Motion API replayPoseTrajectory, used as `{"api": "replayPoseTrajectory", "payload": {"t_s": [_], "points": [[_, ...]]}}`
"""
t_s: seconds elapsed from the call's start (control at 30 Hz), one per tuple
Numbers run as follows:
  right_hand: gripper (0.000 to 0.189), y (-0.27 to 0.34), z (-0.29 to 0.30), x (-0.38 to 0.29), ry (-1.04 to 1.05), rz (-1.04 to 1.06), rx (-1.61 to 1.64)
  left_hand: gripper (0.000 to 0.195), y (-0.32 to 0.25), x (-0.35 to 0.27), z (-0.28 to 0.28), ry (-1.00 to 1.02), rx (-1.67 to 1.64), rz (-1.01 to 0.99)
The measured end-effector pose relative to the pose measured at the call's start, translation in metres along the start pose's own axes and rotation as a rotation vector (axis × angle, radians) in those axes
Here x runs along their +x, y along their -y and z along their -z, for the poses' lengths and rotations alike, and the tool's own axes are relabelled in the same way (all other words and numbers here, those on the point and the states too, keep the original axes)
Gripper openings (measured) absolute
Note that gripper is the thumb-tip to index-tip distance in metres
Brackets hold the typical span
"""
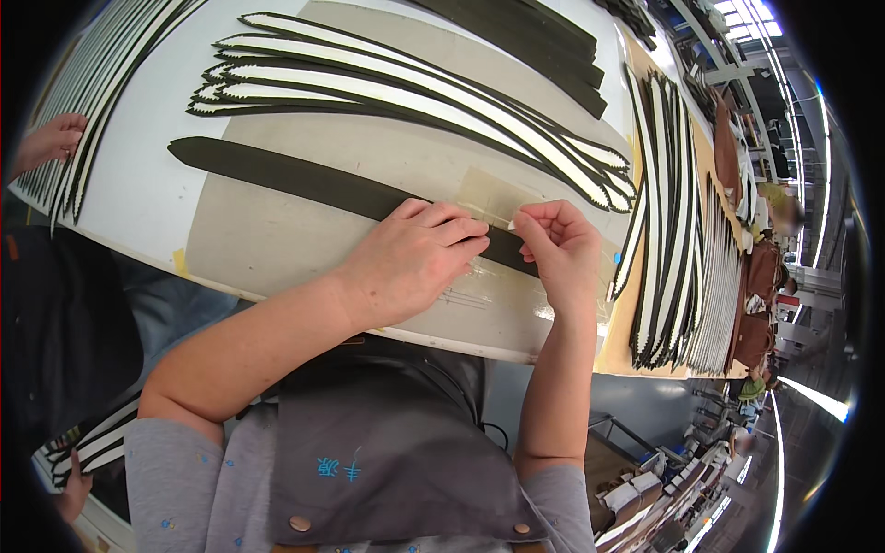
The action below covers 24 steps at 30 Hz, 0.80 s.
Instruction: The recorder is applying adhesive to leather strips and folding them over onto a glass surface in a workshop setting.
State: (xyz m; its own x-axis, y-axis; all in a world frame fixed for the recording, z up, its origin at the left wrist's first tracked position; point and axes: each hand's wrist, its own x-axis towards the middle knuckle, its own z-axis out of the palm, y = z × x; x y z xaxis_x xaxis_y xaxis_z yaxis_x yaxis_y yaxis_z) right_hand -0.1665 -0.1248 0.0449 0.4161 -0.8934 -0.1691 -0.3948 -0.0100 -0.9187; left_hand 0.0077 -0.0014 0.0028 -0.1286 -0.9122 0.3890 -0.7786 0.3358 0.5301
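A long dark strap (pixel 290 181), apparently leather, lies across the grey mat, its pointed end to the left. My left hand (pixel 432 242) rests palm down on it, fingers slightly bent and pressing near its right part; the thumb is hidden. Beside those fingertips, my right hand (pixel 559 242) pinches a small white piece (pixel 512 225) between thumb and forefinger, just above the strap. What the piece is cannot be made out. Beyond both hands lies a bundle of dark-edged straps (pixel 373 90) with white middles and jagged white ends.
Dark strips (pixel 525 48) are piled at the back. More white-centred straps (pixel 667 221) lie on brown board to the right. At far left, another person's hand (pixel 55 142) touches a row of straps (pixel 83 90); a further hand (pixel 76 491) holds straps at lower left.
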Motion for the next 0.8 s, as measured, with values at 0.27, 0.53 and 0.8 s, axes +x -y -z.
{"api": "replayPoseTrajectory", "payload": {"t_s": [0.27,0.53,0.8], "points": [[0.008,-0.014,-0.011,-0.033,-0.063,0.034,0.083,0.027,0.003,-0.001,-0.002,-0.052,-0.037,0.001],[0.007,-0.019,-0.019,-0.035,-0.051,0.101,-0.064,0.026,0.004,-0.003,-0.001,-0.045,-0.038,-0.007],[0.007,-0.024,-0.020,-0.034,-0.097,0.145,-0.166,0.027,0.004,-0.001,-0.002,-0.035,-0.065,0.013]]}}
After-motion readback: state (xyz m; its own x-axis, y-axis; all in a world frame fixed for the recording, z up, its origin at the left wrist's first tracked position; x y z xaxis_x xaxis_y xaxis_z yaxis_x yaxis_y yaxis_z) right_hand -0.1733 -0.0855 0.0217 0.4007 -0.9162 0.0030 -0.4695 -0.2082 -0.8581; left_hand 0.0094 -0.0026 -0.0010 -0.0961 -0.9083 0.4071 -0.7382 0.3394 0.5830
